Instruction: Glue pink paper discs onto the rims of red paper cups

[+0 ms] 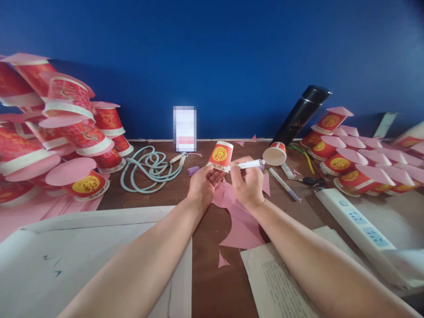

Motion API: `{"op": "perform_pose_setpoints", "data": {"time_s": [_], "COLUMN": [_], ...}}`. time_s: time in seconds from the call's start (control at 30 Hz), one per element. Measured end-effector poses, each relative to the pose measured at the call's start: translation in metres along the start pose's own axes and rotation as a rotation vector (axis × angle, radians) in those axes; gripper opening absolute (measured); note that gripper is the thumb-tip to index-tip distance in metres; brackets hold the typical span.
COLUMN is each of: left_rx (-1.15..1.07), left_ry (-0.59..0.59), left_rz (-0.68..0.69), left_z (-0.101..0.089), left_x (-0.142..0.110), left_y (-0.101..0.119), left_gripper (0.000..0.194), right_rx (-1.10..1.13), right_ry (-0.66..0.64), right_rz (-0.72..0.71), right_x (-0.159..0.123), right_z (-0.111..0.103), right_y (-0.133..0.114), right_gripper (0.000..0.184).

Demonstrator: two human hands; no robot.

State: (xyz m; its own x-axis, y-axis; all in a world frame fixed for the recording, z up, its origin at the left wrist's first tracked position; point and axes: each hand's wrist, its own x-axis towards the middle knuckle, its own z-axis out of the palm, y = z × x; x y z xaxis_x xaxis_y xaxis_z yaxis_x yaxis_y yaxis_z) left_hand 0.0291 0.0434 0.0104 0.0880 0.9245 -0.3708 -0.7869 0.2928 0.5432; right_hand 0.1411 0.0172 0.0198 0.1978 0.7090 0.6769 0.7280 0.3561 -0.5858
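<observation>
My left hand (pixel 203 183) holds a red paper cup (pixel 220 156) with a gold emblem, mouth down, above the brown table (pixel 205 265). My right hand (pixel 247 182) grips a white marker pen (pixel 249 165), its tip pointed left at the cup's lower rim. A purple pen cap (pixel 193 170) lies just left of my left hand. Pink paper offcuts (pixel 240 223) lie under my wrists.
Red cups topped with pink paper are heaped at the left (pixel 71 132) and lined up at the right (pixel 347 163). A pale green cord (pixel 149 170), a black flask (pixel 303 112), a lying cup (pixel 274 153), a white power strip (pixel 361 229), another pen (pixel 284 184) and printed sheets (pixel 274 282) surround me.
</observation>
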Motion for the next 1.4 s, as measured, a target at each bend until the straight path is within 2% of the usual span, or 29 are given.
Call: {"op": "perform_pose_setpoints", "data": {"time_s": [1.4], "left_rx": [-0.016], "left_ry": [0.015], "left_rz": [-0.015], "left_z": [0.0015], "left_x": [-0.0014], "left_y": [0.0003], "left_gripper": [0.010], "right_rx": [0.000], "right_ry": [0.041], "right_rz": [0.006], "right_x": [0.0034], "right_z": [-0.0005], "right_y": [0.0025], "right_gripper": [0.010]}}
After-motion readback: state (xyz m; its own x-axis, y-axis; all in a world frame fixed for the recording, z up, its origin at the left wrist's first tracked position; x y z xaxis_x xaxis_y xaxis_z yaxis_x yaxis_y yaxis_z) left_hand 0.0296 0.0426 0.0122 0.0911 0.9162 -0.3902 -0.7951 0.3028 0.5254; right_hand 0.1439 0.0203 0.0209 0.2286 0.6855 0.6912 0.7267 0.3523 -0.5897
